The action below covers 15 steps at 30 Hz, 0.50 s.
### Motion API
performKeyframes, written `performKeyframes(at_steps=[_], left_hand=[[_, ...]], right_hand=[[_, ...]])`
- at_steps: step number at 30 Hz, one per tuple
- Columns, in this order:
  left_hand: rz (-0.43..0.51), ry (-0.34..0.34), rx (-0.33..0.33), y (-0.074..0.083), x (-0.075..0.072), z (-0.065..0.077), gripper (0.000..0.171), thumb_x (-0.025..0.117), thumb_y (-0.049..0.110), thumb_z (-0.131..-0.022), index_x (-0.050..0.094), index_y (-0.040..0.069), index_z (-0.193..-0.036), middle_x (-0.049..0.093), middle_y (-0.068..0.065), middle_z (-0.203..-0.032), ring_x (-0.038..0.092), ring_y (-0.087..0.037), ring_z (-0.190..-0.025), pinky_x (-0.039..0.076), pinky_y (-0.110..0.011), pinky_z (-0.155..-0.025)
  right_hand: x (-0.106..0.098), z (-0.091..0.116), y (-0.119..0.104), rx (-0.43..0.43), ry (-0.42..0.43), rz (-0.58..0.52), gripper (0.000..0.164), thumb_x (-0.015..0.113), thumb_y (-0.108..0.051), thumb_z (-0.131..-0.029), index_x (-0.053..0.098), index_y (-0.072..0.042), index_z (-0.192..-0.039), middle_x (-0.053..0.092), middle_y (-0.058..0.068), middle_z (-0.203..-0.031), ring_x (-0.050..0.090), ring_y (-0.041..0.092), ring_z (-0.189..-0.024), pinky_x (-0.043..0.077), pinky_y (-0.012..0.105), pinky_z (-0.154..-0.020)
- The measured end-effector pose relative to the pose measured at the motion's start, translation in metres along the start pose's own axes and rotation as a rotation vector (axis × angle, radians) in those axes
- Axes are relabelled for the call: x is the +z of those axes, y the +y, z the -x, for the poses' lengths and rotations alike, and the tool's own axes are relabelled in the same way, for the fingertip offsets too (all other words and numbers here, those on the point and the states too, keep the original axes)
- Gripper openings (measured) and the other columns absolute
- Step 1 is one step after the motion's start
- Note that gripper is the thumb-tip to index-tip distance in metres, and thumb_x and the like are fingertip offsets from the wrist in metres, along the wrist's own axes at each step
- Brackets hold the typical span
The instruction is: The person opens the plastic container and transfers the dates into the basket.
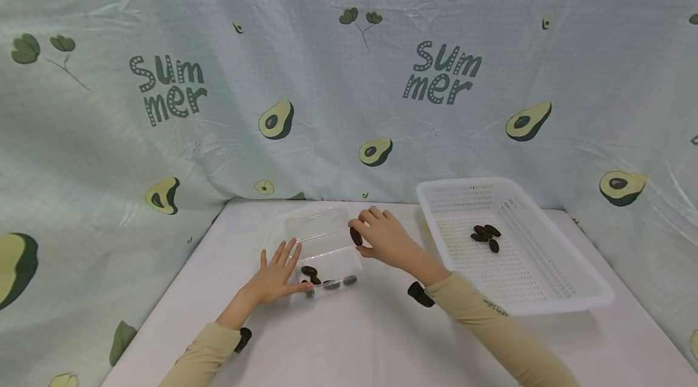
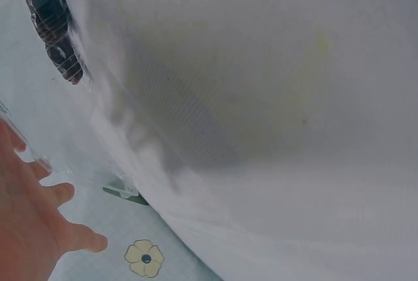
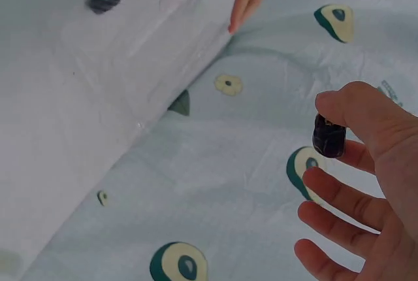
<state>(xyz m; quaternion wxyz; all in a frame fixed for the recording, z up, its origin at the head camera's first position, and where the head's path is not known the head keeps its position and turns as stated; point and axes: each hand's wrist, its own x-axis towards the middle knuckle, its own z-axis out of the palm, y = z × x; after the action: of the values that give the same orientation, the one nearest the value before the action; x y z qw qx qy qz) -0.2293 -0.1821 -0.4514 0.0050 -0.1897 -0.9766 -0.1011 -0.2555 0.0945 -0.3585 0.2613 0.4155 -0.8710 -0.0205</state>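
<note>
My right hand [image 1: 391, 241] pinches a dark brown date [image 1: 356, 236] between thumb and index finger, above the right side of a clear plastic box [image 1: 339, 260]. In the right wrist view the date [image 3: 328, 137] looks glossy and nearly black, and the other fingers are spread. The box's clear lid [image 1: 319, 223] is folded back behind it. Several dates [image 1: 309, 271] lie inside the box, toward its front and left. My left hand [image 1: 272, 281] is at the box's left side with fingers spread, its thumb at the front rim.
To the right stands a white perforated plastic basket [image 1: 567, 266] with several dates [image 1: 485, 231] in it. A white cloth [image 1: 349, 338] covers the table. Behind and at the sides hangs a curtain [image 1: 327, 72] printed with avocados.
</note>
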Motion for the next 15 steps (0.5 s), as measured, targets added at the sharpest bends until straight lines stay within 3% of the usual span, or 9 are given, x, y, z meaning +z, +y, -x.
performKeyframes(at_steps=[8, 15], left_hand=[[0.009, -0.003, -0.005, 0.000, 0.001, 0.000, 0.094, 0.052, 0.060, -0.078, 0.013, 0.004, -0.143, 0.009, -0.017, -0.150, 0.009, -0.039, -0.136, 0.005, -0.069, -0.099], [0.030, -0.010, -0.006, 0.002, -0.001, 0.000, 0.095, 0.052, 0.061, -0.078, 0.013, 0.002, -0.143, 0.009, -0.018, -0.150, 0.008, -0.040, -0.136, 0.003, -0.069, -0.099]], right_hand=[[-0.031, 0.030, 0.033, 0.002, 0.065, 0.012, 0.041, 0.073, -0.027, -0.071, 0.055, -0.015, -0.106, 0.053, 0.000, -0.092, 0.048, 0.017, -0.088, 0.041, 0.030, -0.066], [-0.043, 0.067, 0.073, 0.018, 0.093, 0.085, 0.044, 0.077, -0.025, -0.066, 0.056, -0.012, -0.103, 0.054, 0.004, -0.090, 0.049, 0.021, -0.082, 0.040, 0.031, -0.059]])
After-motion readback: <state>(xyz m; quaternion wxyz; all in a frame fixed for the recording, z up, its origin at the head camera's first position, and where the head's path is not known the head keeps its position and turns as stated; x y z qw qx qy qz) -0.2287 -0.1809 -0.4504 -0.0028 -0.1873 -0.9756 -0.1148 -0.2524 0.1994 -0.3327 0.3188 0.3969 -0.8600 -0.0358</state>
